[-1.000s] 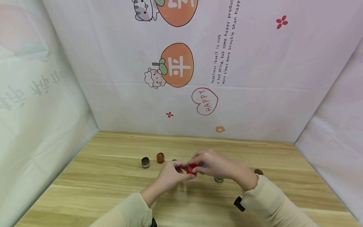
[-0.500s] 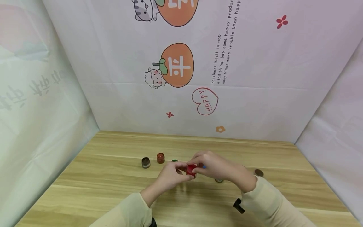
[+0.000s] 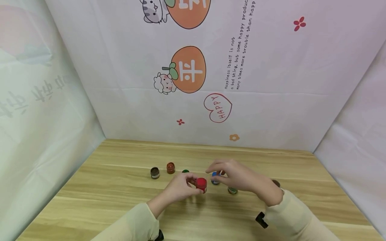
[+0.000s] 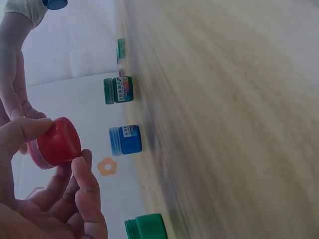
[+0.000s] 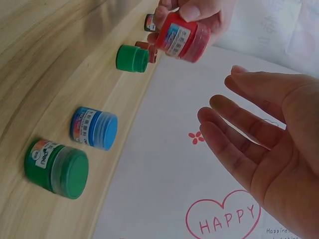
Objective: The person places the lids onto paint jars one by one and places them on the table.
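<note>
My left hand pinches a small red paint jar between thumb and fingers, above the table. The jar's lid end faces up, and a printed label shows on its side in the right wrist view. To the right of it, my right hand is apart from the jar, its fingers loosely bent with nothing between them. In the head view a blue paint jar shows partly behind the right fingers. A dark green paint jar stands nearer me, under that hand. A bright green jar is half hidden behind my left hand in the head view.
Farther left stand a dark brown jar and an orange-brown jar. A round brown-topped thing is partly covered by my right wrist. White printed sheets wall in the wooden table at the back and sides.
My right hand has let go of the top of the red jar and moved off to the right. The left hand has lowered the jar slightly; its red top now shows.
</note>
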Demonstrator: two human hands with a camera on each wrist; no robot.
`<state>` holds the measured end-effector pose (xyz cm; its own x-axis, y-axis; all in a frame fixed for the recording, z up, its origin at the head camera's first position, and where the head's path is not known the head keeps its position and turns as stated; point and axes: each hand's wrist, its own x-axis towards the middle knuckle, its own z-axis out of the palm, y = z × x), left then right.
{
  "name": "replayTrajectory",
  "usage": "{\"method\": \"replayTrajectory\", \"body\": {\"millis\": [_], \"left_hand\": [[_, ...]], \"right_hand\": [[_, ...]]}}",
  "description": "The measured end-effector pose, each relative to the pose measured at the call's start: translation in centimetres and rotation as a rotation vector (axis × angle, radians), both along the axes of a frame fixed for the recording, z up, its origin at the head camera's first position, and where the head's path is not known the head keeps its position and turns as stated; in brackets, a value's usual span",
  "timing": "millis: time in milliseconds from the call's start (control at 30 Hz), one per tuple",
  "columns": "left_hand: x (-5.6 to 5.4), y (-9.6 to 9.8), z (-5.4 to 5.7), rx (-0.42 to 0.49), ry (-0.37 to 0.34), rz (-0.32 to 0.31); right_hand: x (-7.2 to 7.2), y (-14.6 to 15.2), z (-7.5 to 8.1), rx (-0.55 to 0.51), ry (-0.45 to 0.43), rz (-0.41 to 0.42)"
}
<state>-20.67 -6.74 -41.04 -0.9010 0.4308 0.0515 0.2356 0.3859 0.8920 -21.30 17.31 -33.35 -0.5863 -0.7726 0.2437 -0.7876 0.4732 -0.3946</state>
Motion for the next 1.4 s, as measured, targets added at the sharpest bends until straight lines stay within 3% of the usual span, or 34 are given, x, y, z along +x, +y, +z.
{"method": "replayTrajectory", "body": {"millis": [200,533,733,1000,1400], "left_hand": [[0.2,0.0,0.0,-0.059,0.009,-0.041],[0.4,-0.2,-0.2,-0.188,0.002,-0.086],[0.3,-0.2,-0.5,-0.237,-0.007,-0.072],[0.2,-0.1,-0.6,-0.385,0.030,-0.034],[0.0,-0.4,-0.8,-0.463,0.049,-0.060]], "right_hand": [[0.1,1.4,-0.3,0.005,-0.067,-0.040],[0.1,4.3,-1.2,0.048,-0.073,-0.139],[-0.3,6.1,-1.8,0.047,-0.107,-0.184],[-0.8,8.7,-2.3,0.043,-0.122,-0.271],[-1.7,11.0,-3.2,0.028,-0.174,-0.330]]}}
